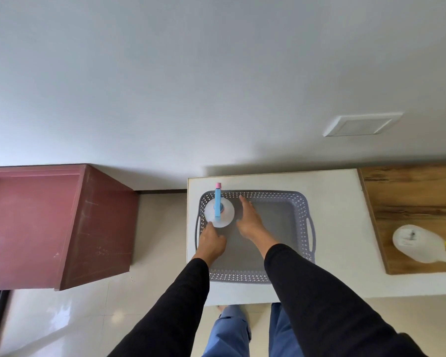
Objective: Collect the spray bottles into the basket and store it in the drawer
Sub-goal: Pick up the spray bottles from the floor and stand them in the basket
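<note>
Two spray bottles are seen from above in the head view. One, a white spray bottle with a blue trigger head and pink nozzle (219, 212), stands upright in the far left corner of the grey perforated basket (300, 202), its nozzle reaching out over the far rim. The basket, with a handle slot on each short side, is set on a white table (340, 191) close to the wall, and apart from that bottle its floor is seen to be bare. The left hand (211, 243) is held at the near left side of the bottle, its fingertips touching or nearly touching the bottle's rounded shoulder; whether a real grip is made cannot be told from this angle. The right hand (250, 220) is stretched out flat over the basket just to the right of the bottle, fingers straight and together, nothing being grasped by it. Both arms are covered by black sleeves. The second spray bottle, white with a yellow trigger (420, 244), is laid on its side on a wooden board (410, 191) at the right end of the table, well apart from the basket and somewhat blurred. A dark red cabinet (36, 222) is placed to the left of the table, on a pale tiled floor.
</note>
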